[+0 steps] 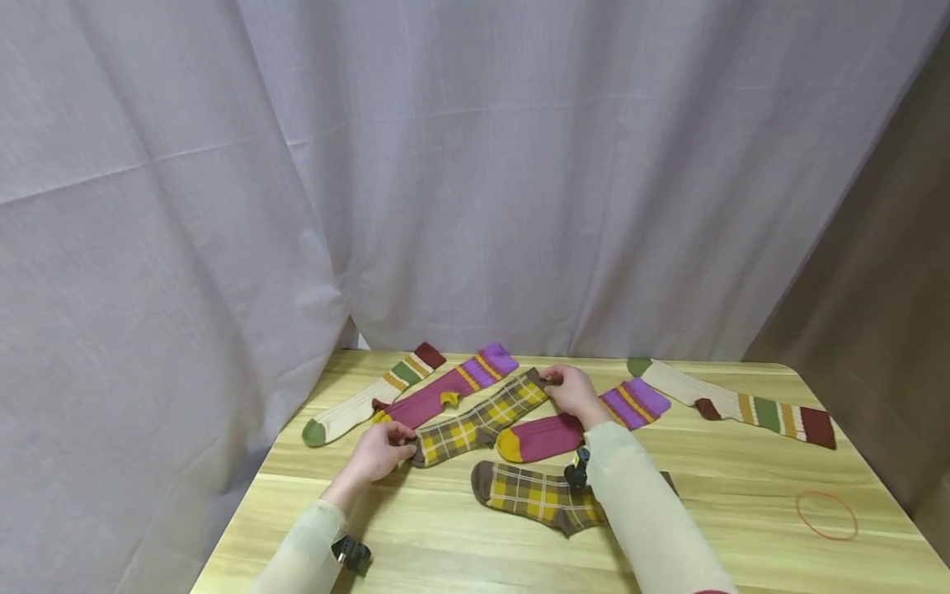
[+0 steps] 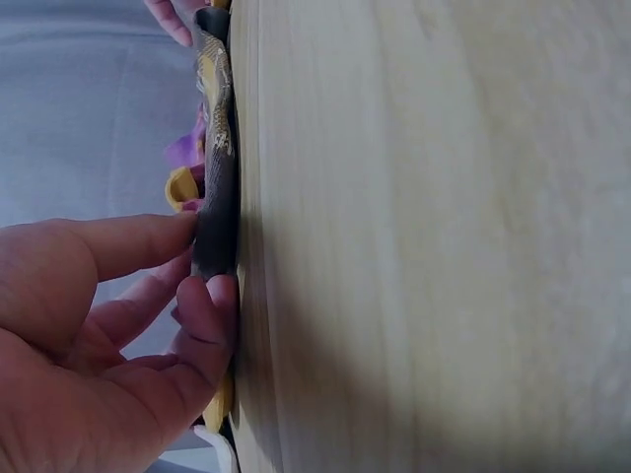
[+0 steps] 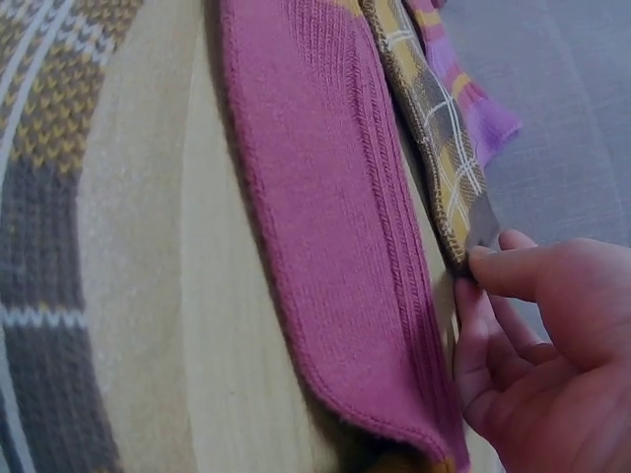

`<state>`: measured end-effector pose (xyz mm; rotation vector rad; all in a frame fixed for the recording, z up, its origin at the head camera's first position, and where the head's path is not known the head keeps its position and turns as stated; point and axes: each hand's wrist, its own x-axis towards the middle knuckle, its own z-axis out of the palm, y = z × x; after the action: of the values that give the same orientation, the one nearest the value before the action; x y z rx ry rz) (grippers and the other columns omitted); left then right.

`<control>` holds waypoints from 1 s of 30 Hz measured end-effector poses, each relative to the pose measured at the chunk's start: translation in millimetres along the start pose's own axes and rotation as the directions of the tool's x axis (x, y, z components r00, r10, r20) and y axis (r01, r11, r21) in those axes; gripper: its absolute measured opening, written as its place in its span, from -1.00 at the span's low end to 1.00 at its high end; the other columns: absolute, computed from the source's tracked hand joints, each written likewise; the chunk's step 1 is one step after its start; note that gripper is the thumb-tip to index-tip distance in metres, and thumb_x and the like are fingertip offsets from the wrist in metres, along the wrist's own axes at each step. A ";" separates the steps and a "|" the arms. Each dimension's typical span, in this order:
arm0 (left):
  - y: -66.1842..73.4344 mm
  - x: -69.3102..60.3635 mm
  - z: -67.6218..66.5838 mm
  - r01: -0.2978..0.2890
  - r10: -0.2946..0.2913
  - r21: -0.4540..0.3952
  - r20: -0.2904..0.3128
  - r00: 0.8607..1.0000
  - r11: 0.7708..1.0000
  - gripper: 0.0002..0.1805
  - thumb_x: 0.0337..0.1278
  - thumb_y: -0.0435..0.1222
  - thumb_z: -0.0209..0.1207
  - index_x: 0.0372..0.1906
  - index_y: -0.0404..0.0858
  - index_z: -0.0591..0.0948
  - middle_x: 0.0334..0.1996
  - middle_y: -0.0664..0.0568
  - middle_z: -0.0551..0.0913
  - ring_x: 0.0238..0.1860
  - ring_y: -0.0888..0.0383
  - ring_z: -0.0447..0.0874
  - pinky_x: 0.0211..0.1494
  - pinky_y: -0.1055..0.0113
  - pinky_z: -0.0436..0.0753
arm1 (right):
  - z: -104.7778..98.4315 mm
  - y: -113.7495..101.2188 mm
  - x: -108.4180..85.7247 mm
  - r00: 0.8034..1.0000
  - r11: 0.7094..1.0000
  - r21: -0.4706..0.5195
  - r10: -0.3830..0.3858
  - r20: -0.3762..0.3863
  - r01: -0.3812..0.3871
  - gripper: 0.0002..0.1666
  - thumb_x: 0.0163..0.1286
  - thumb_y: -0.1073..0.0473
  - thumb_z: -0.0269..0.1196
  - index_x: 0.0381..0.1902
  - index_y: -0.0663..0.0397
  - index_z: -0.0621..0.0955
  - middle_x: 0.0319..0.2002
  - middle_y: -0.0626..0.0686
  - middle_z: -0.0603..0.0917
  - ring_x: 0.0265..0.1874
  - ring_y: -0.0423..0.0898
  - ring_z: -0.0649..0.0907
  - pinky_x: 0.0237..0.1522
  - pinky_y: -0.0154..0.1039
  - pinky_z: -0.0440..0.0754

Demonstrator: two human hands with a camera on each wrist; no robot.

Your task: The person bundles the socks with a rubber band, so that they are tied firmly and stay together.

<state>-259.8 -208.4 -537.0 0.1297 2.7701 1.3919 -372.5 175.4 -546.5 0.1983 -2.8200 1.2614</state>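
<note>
A brown-and-yellow plaid sock (image 1: 475, 425) lies slantwise on the table between both hands. At its toe end, my left hand (image 1: 382, 452) holds the dark tip between thumb and fingers; the left wrist view shows the thumb (image 2: 148, 239) on one side of the dark toe. My right hand (image 1: 573, 392) pinches the cuff at the other end, the thumb (image 3: 508, 268) on top in the right wrist view. A second plaid sock (image 1: 530, 495) lies nearer me, partly hidden under the right forearm. Just right of the held sock is a magenta sock (image 1: 545, 439) with a yellow toe.
Another magenta sock (image 1: 423, 404) and a cream striped sock (image 1: 356, 406) lie at the back left. A matching cream sock (image 1: 720, 396) stretches along the back right. An orange loop (image 1: 826, 516) lies at the right. Grey curtain (image 1: 475, 181) hangs behind the wooden table (image 1: 416, 544).
</note>
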 end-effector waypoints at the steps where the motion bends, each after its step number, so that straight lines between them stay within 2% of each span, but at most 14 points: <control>1: 0.8 0.3 0.0 0.002 -0.002 -0.002 0.004 1.000 1.000 -0.85 0.18 -0.48 0.44 -0.17 -0.29 0.75 -0.39 0.08 0.63 -0.32 0.18 0.55 -0.19 0.27 0.59 | -0.7 -0.7 -0.2 1.000 1.000 -0.001 0.004 0.008 -0.004 -0.66 0.42 0.41 0.30 0.13 0.26 0.73 0.09 0.32 0.74 0.15 0.28 0.67 0.25 0.17 0.60; 7: 3.8 2.3 -0.6 -0.001 0.001 -0.019 0.006 1.000 1.000 -0.88 0.21 -0.47 0.44 -0.19 -0.29 0.75 -0.45 0.09 0.56 -0.42 0.19 0.50 -0.34 0.35 0.51 | -3.9 -3.3 0.8 0.998 1.000 -0.013 -0.011 0.069 0.012 -0.68 0.33 0.36 0.27 -0.01 0.15 0.80 0.02 0.24 0.78 0.01 0.16 0.70 0.07 0.04 0.63; 12: 2.9 2.4 -0.4 -0.011 0.011 -0.024 0.001 1.000 1.000 -0.84 0.15 -0.53 0.43 -0.20 -0.29 0.74 -0.43 0.08 0.57 -0.35 0.17 0.51 -0.28 0.34 0.52 | -2.5 -0.3 0.9 0.995 0.999 -0.027 -0.040 0.093 0.042 -0.77 0.42 0.30 0.30 -0.05 0.15 0.82 0.04 0.24 0.78 0.07 0.21 0.69 0.19 0.12 0.60; 17: 1.4 1.1 -0.2 -0.016 0.016 -0.018 -0.001 1.000 1.000 -0.81 0.13 -0.56 0.42 -0.19 -0.30 0.74 -0.39 0.05 0.62 -0.33 0.15 0.56 -0.25 0.29 0.58 | -0.4 0.9 -0.9 0.993 0.997 -0.024 -0.067 0.098 0.069 -0.78 0.44 0.33 0.29 -0.05 0.17 0.81 0.10 0.29 0.76 0.14 0.27 0.67 0.27 0.20 0.57; 24: 0.4 0.8 -1.1 0.003 -0.003 -0.047 -0.010 1.000 0.999 -0.82 0.14 -0.56 0.41 -0.19 -0.30 0.75 -0.40 0.02 0.63 -0.39 0.15 0.57 -0.39 0.33 0.61 | -2.0 -6.3 -3.2 0.994 0.998 0.053 -0.037 0.101 0.031 -0.69 0.48 0.36 0.21 0.07 0.17 0.79 0.27 0.31 0.67 0.29 0.26 0.59 0.37 0.19 0.50; 30: -0.1 2.5 -4.5 -0.001 -0.003 -0.084 -0.048 0.999 0.996 -0.84 0.21 -0.57 0.36 -0.19 -0.29 0.75 -0.35 -0.01 0.64 -0.41 0.14 0.59 -0.41 0.31 0.66 | -7.1 -15.4 -6.4 0.995 0.994 0.101 -0.049 0.084 0.040 -0.63 0.46 0.38 0.23 0.15 0.16 0.78 0.31 0.30 0.65 0.18 0.18 0.60 0.22 0.07 0.55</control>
<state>-262.6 -211.8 -534.5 0.0928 2.7435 1.5281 -364.2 171.2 -530.9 0.3251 -2.8083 1.4175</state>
